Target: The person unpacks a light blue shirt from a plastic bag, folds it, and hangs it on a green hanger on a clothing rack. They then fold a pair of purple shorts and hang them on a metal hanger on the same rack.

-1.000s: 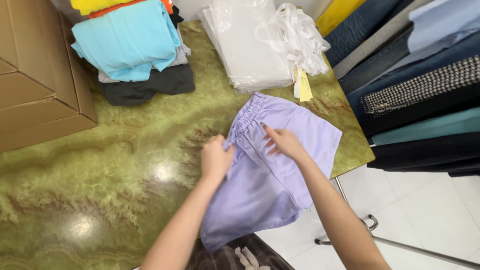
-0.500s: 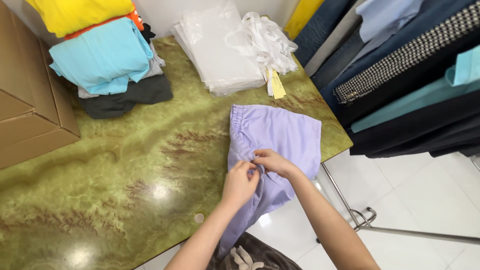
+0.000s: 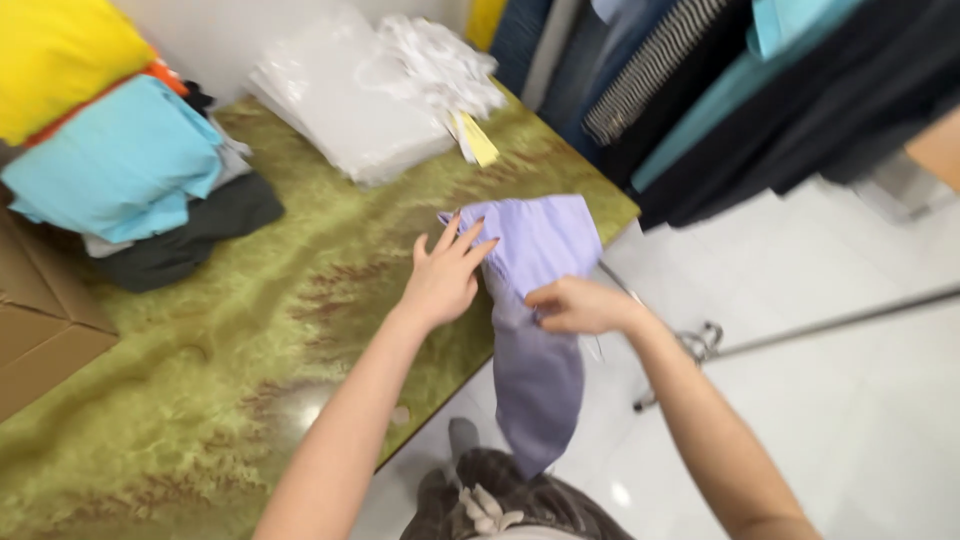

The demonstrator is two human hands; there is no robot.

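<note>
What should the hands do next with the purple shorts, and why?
Probably smooth the fold flat. The purple shorts are folded narrow, with the lower part hanging off the green table edge. The left hand rests open on them, and the right hand pinches the fabric.

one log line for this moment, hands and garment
left hand: flat on folded lilac fabric garment | right hand: pinching its edge | garment: hangs over green marbled table edge
</note>
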